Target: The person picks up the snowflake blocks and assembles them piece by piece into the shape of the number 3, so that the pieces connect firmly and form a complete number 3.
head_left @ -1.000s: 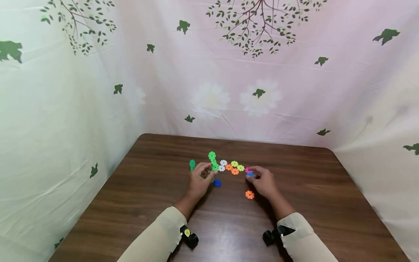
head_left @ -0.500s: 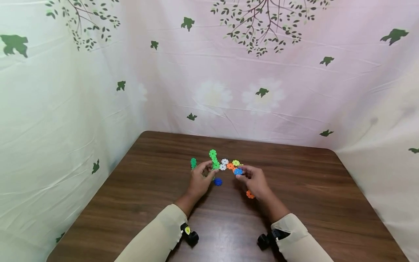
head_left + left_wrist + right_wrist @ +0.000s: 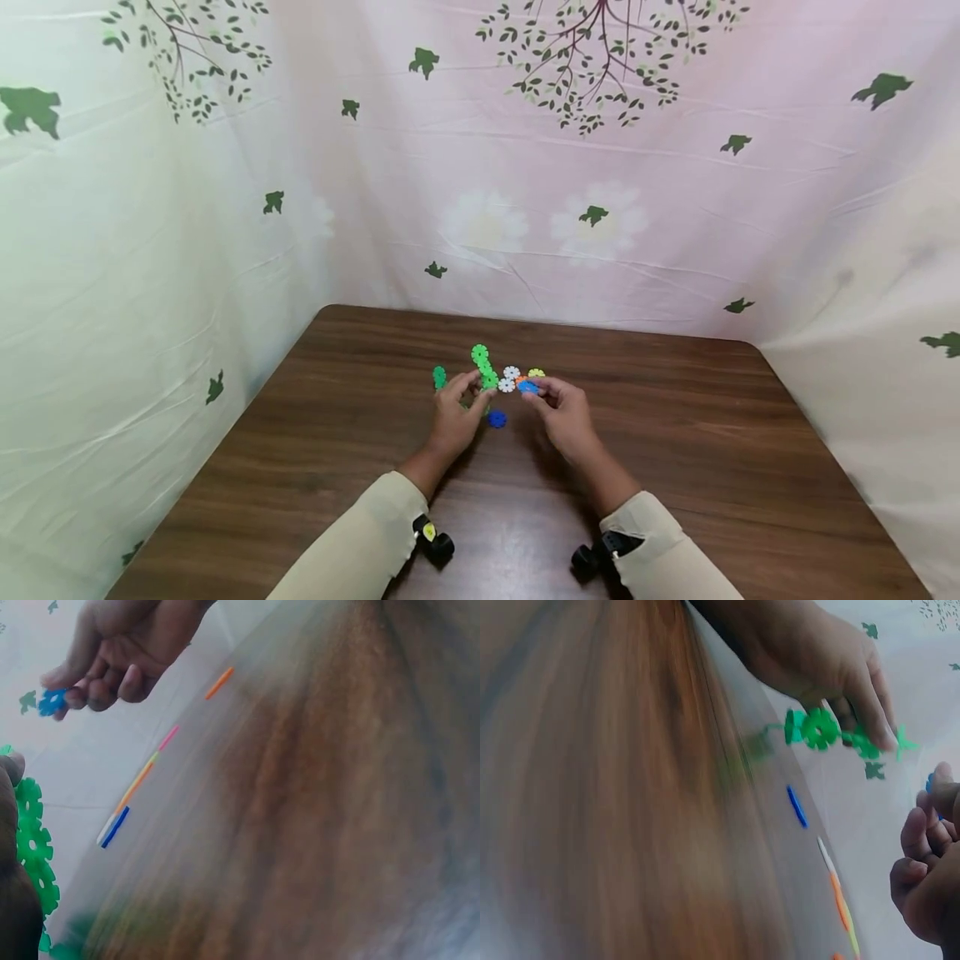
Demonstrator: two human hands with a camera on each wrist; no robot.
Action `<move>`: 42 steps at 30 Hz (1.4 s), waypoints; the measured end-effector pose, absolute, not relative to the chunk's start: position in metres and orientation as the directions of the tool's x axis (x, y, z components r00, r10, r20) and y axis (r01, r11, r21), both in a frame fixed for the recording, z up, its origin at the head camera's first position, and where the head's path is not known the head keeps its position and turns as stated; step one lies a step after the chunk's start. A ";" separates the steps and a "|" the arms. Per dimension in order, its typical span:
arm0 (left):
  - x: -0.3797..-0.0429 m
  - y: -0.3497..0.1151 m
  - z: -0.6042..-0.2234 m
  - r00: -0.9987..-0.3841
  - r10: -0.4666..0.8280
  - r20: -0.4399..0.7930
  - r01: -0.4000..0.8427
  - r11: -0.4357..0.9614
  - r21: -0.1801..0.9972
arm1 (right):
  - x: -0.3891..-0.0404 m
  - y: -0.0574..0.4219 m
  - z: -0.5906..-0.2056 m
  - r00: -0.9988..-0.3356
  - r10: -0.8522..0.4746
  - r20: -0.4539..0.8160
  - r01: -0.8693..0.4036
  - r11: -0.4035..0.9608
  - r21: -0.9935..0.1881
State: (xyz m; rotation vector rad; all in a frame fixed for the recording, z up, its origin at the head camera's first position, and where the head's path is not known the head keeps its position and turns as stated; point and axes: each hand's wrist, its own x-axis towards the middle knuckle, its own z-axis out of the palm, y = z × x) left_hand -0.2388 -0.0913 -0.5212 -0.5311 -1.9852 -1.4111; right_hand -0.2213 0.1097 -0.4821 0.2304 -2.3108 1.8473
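the right wrist view cuts off the right hand (image 3: 932, 881), which hides most of the blue disc (image 3: 929, 782). the left wrist view cuts off the left hand (image 3: 16, 892) and blurs the counter (image 3: 300, 795).

The discs (image 3: 489, 379) look plastic, the table (image 3: 690, 442) glossy wood.

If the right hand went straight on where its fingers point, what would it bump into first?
Likely the chain of green discs held in the left hand; the white discs between seem lower, on the table. Depth is hard to judge, though.
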 end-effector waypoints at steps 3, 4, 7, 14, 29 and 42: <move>-0.239 -0.091 -0.519 -0.710 -0.041 0.703 0.646 0.360 0.673 | -0.222 0.096 -0.483 -0.971 0.026 0.236 -0.226 0.195 -0.954; -0.238 -0.091 -0.519 -0.708 -0.042 0.705 0.646 0.363 0.671 | -0.222 0.092 -0.483 -0.971 0.032 0.236 -0.226 0.186 -0.956; -0.238 -0.090 -0.517 -0.703 -0.049 0.710 0.649 0.366 0.667 | -0.221 0.083 -0.482 -0.976 0.041 0.214 -0.204 0.165 -0.965; -0.235 -0.088 -0.515 -0.722 -0.043 0.691 0.630 0.373 0.681 | -0.216 0.079 -0.483 -0.981 0.019 0.193 -0.188 0.151 -0.970; -0.233 -0.090 -0.516 -0.713 -0.020 0.701 0.655 0.339 0.675 | -0.213 0.077 -0.489 -0.959 0.046 0.278 -0.264 0.201 -0.943; -0.233 -0.090 -0.516 -0.664 -0.007 0.748 0.709 0.311 0.633 | -0.211 0.074 -0.488 -0.961 0.061 0.270 -0.255 0.182 -0.950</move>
